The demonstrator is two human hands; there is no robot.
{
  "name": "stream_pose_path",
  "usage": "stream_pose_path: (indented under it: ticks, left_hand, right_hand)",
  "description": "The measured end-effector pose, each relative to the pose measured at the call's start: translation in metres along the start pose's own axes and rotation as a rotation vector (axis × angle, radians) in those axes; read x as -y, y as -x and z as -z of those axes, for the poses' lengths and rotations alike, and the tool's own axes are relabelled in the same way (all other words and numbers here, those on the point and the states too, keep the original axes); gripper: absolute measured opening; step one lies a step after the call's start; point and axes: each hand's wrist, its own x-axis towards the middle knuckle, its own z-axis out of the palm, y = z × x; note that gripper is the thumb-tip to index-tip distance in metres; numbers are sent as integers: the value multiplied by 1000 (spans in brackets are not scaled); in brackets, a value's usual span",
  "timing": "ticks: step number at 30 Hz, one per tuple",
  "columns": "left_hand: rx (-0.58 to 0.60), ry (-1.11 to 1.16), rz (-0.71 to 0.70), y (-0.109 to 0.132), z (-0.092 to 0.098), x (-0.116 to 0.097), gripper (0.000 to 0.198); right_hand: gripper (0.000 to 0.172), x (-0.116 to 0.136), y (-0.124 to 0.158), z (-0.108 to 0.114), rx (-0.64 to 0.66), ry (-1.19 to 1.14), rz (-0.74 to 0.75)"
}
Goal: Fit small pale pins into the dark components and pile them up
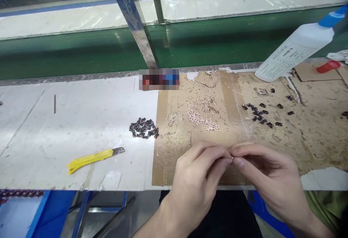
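Note:
My left hand (199, 181) and my right hand (268, 172) meet above a taped cardboard sheet (233, 102), their fingertips pinched together on a tiny pale pink part (232, 157). Most of that part is hidden by my fingers. Beyond my hands lies a loose patch of similar pink parts (201, 117). Small black parts (258, 114) are scattered to the right of it, and a tight heap of dark parts (143, 128) sits on the white bench top (81, 122) left of the cardboard.
A yellow utility knife (94, 159) lies at front left. A white squeeze bottle with a blue tip (295, 51) lies at right, near a red cap (328, 66). A blurred patch (159, 79) covers something at the bench's back edge. Behind stand metal uprights (133, 20) and a green panel (81, 53).

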Motion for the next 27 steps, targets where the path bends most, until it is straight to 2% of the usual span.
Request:
stream_pose_path:
  ticks: [6,10,19,22,25,27]
  left_hand:
    - [70,-187,-101,18,0,6,8]
    - [84,-201,-76,30,-3,6,7]
    - [69,-184,-18,45,-9,9,10]
    - [-14,-69,109,47,-5,15,16]
    - [-84,73,360,49,4,22,22]
    - [-87,130,474,50,10,26,24]
  right_hand:
    - [26,-6,8,16,178,187,188]
    - [30,-11,16,20,280,167,163]
    - [12,-15,32,-1,154,29,-58]
    - [13,-21,36,6,137,154,-67]
    - [14,-28,36,16,104,424,28]
    - [15,-30,35,18,112,575,116]
